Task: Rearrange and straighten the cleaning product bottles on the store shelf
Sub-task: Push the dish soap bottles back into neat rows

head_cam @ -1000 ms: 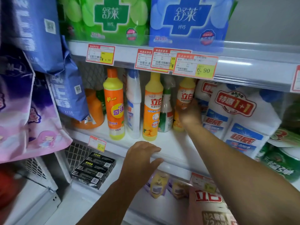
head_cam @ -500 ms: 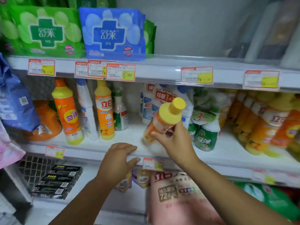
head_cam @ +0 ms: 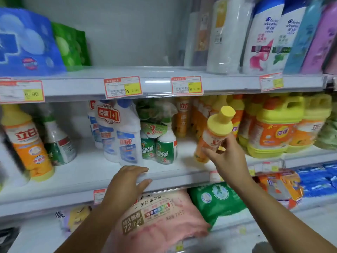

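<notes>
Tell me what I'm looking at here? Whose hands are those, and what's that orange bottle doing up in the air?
There is no machine here. A person wears a camera on their head, so you see what they see: a shop's shelves. Their right hand holds a small orange bottle with a yellow cap, tilted, in front of the middle shelf. Their left hand rests flat on that shelf's front edge. On the shelf stand white bottles with blue caps, green spray bottles and big yellow jugs. The person is tidying the bottles.
</notes>
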The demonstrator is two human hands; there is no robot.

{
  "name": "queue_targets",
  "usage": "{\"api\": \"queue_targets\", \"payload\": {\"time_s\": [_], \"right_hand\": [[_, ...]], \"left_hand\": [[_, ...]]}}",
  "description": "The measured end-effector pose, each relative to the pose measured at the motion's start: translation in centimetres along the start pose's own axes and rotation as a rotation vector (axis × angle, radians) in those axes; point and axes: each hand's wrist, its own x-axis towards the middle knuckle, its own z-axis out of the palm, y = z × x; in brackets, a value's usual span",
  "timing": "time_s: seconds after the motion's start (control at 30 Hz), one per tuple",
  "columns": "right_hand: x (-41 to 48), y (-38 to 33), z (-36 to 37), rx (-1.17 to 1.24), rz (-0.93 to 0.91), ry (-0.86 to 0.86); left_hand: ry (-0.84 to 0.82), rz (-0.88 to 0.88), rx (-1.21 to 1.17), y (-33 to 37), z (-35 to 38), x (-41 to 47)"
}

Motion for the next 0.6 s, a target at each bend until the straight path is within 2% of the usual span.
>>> {"api": "queue_targets", "payload": {"time_s": [0.23, 0.4, 0.6], "right_hand": [[2.8, 3.2, -2.8, -0.078, 0.068, 0.079], [4.1, 4.5, -2.4, -0.117, 0.127, 0.078], [3.9, 3.5, 0.6, -0.122, 0.098, 0.007]], "left_hand": [[0.003, 0.022, -0.003, 1.2, 2.0, 1.3], [0.009, 0.018, 0.004, 1.0, 2.5, 1.7], [0.000, -0.009, 0.018, 0.1, 2.0, 1.7]]}}
